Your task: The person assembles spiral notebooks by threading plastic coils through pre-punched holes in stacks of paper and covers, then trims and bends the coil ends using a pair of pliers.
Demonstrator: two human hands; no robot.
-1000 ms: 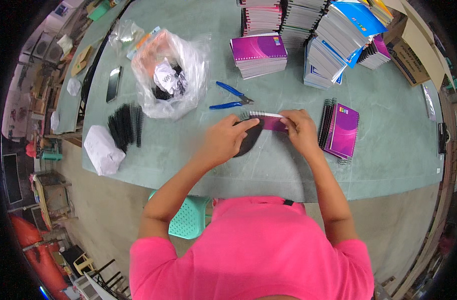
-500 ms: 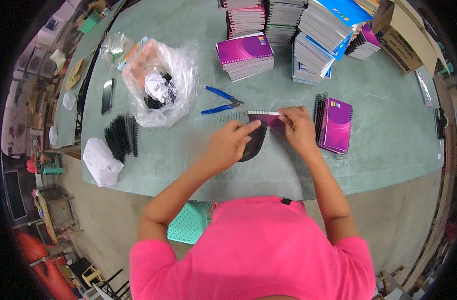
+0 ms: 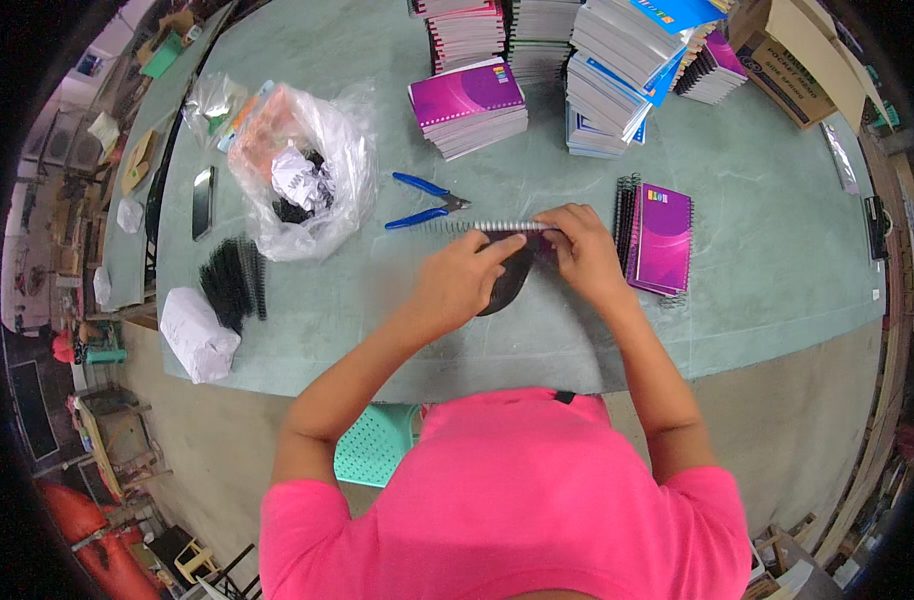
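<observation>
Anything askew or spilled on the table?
Yes, askew: the blue-topped stack of booklets on the far side of the table, right of the purple-topped pile. Its layers sit at uneven angles instead of squared up. No spill stands out.

A black phone, perforated mint-green stool, open cardboard box
</observation>
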